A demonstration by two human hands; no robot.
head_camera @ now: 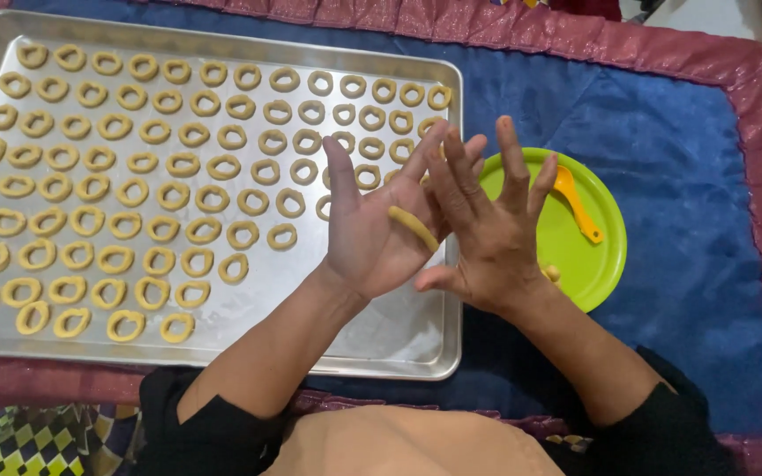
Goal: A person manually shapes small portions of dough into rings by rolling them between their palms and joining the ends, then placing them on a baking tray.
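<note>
Between the palms, above the tray's near right edge: one dough strip [413, 226] lies on the open left hand [368, 231], right hand [487, 234] flat against it, fingers spread, neither clamped. Dough looks soft, light, easily squashed or torn; I'd lift it by the middle, gently. Counts: one metal tray [399, 339] with roughly ninety dough rings [160, 262], one green plate [597, 264], one orange scoop [575, 203].

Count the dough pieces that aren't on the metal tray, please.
2: a rolled strip on the left hand palm, and a small lump on the green plate beside the right hand. That hand may hide more.
</note>
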